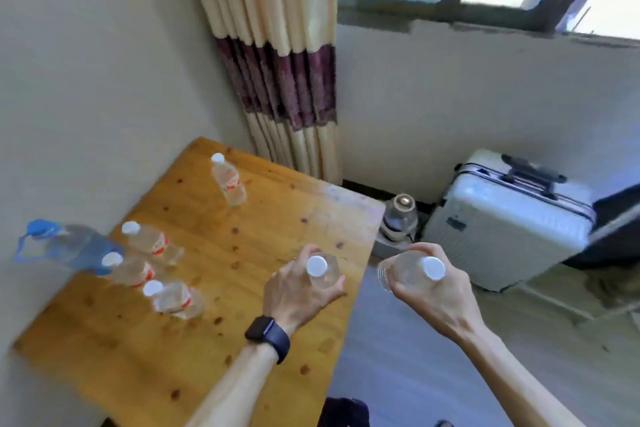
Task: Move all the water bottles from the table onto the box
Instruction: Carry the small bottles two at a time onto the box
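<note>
My left hand (pixel 294 291) grips a clear white-capped water bottle (pixel 318 267) above the right edge of the wooden table (pixel 242 253). My right hand (pixel 429 295) grips a second bottle (pixel 431 268) over the floor, just off the table. Several more small bottles with red labels stand upright on the table: one far back (pixel 229 182) and three in a cluster at the left (pixel 149 241) (pixel 130 269) (pixel 173 298). The silver-white suitcase (pixel 502 218), the box-like thing, stands on the floor to the right.
A large jug with a blue cap and handle (pixel 69 246) stands at the table's left edge by the wall. A glass jar-like appliance (pixel 400 215) sits on the floor between table and suitcase. A curtain (pixel 277 62) hangs behind the table.
</note>
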The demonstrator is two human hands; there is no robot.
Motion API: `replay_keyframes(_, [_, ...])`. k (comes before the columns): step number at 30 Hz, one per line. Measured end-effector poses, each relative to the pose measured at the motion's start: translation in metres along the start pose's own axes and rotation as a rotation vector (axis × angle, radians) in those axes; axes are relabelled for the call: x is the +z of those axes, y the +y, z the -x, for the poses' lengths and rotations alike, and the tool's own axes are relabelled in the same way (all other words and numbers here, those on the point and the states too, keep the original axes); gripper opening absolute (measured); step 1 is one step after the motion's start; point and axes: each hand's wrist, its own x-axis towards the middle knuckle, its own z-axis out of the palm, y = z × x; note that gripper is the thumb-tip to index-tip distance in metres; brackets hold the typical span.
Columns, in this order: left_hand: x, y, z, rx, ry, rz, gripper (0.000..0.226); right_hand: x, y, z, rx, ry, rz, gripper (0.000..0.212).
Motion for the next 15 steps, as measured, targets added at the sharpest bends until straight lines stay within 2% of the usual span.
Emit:
replay_keyframes(6, [0.061,0.138,-0.021,0.291,-0.071,-0.047,0.06,-0.124,0.068,0.043,0.09,0.293,0.02,0.055])
replay_keyframes(10, [0.105,0.249,0.0,0.372,-0.166,-0.006,0.06,-0.209,0.122,0.087,0.14,0.411,0.067,0.056])
replay_keyframes(15, [0.154,0.389,0.037,0.492,-0.289,0.02,0.058,-0.308,0.178,0.137,0.219,0.636,0.025,0.055])
